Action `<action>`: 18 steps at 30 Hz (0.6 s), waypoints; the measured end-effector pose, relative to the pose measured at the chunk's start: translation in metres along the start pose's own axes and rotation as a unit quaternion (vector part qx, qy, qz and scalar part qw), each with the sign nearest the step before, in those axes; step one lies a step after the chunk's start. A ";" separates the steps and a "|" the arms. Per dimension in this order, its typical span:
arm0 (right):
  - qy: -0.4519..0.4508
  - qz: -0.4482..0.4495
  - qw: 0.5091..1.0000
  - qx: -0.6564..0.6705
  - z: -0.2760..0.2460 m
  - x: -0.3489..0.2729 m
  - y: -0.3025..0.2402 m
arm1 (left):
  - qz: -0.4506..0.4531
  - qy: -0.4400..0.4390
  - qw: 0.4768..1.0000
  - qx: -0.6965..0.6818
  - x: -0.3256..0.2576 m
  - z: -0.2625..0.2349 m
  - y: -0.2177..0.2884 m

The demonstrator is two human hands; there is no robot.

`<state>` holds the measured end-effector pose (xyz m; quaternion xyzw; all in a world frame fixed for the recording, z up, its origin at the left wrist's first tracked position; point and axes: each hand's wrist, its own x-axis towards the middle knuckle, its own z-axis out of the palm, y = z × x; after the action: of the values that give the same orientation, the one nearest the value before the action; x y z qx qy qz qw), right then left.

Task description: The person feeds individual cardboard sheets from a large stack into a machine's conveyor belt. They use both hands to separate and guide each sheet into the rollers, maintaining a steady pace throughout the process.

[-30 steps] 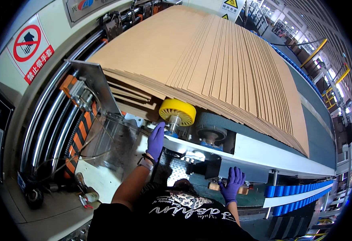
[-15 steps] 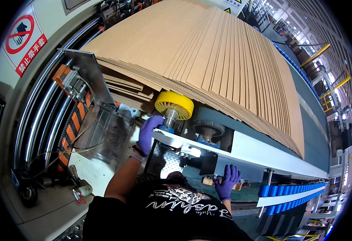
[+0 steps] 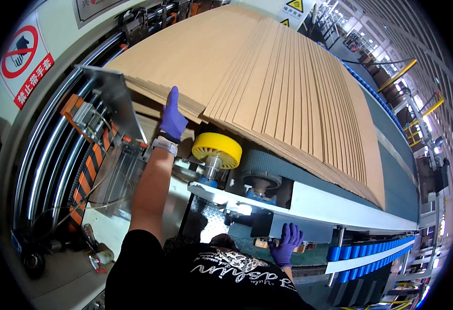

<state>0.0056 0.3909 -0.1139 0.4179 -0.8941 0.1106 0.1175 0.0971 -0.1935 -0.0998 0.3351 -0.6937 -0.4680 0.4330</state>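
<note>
My left hand (image 3: pixel 173 118), in a purple glove, is raised at the near left edge of the brown cardboard sheets (image 3: pixel 247 72). One digit points up over the sheets' edge; its other fingers are mostly hidden, and no held object shows. A yellow roller wheel (image 3: pixel 217 149) stands just right of my left wrist, under the sheets. My right hand (image 3: pixel 287 243), also purple-gloved, rests with its fingers stretched out against the lower edge of a grey box (image 3: pixel 309 227) below the white rail (image 3: pixel 335 205). The sheets lie overlapped like shingles on a green conveyor belt (image 3: pixel 392 181).
An upright metal plate (image 3: pixel 110 93) stands left of the sheets, beside long steel rollers (image 3: pixel 43 170) and an orange-and-black striped strip (image 3: pixel 84 178). A dark ribbed belt wheel (image 3: pixel 261 178) sits right of the yellow one. Blue rollers (image 3: pixel 358 252) line the lower right.
My left hand has moved up and left, from beside the yellow wheel's shaft to the sheets' edge. My right hand stays at the grey box. The whole view has shifted slightly.
</note>
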 end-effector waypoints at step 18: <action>0.015 -0.001 1.000 0.016 0.003 -0.001 -0.002 | -0.225 0.223 0.866 -0.387 -0.028 0.056 0.089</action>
<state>0.0071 0.3895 -0.1166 0.4186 -0.8899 0.1317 0.1245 0.0514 -0.1190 -0.0350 0.3835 -0.2476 -0.6963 0.5539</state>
